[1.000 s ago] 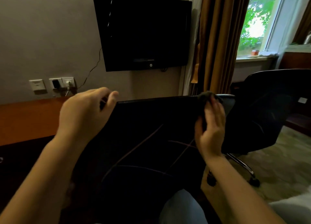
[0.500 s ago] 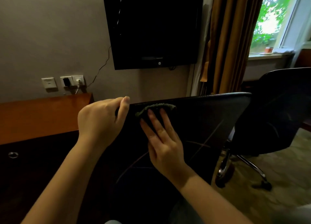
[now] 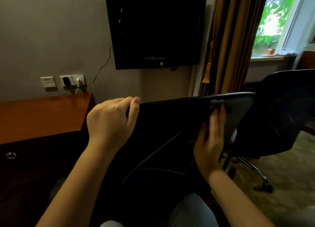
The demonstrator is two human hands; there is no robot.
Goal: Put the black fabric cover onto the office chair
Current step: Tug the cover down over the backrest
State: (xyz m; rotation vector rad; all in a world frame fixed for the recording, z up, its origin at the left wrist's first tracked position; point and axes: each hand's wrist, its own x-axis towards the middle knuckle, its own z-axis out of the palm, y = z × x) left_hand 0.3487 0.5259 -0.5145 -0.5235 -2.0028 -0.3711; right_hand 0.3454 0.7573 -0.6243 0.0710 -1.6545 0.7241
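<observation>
Two hands at the chair (image 3: 243,114) back. Left hand (image 3: 110,122) curled over the top left corner, gripping the cover (image 3: 170,124). Right hand (image 3: 210,144) flat on the cover, fingers (image 3: 217,119) straight, tips at its bunched hem near the bare right corner.

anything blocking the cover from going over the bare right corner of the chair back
Nothing visible does. The right hand presses the bunched hem of the cover just short of the bare grey corner of the chair back. The second chair stands beyond that corner, behind it.
</observation>
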